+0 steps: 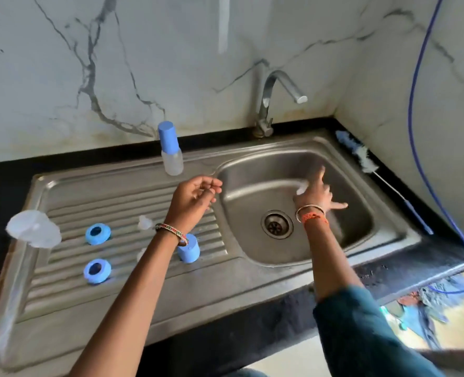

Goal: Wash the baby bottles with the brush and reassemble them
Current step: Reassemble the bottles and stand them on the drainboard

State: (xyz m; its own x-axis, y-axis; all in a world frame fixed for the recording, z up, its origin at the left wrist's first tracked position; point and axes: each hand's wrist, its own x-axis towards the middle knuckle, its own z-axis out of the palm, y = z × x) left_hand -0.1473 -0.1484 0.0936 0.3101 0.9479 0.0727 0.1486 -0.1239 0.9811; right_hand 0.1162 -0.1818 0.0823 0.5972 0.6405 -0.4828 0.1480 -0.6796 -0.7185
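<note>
Baby-bottle parts are spread on the drainboard [62, 317]: two blue rings [98, 234], a blue cap [189, 248], and one assembled bottle [171, 151] behind. Nothing is held by the loosely curled left hand [195, 197]; the blurred right hand [317, 193] is spread over the basin [342, 257], its contents indistinct. A brush [361, 156] is laid on the sink's right rim.

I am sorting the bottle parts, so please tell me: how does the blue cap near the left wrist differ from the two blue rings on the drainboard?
The blue cap is a tall closed cylinder with a solid top; each blue ring is low and flat with an open dark hole in the middle. The cap lies close beside the basin, partly behind the left wrist; the rings lie further left, in the open. All three are blue and rest on the ribbed drainboard.
</note>
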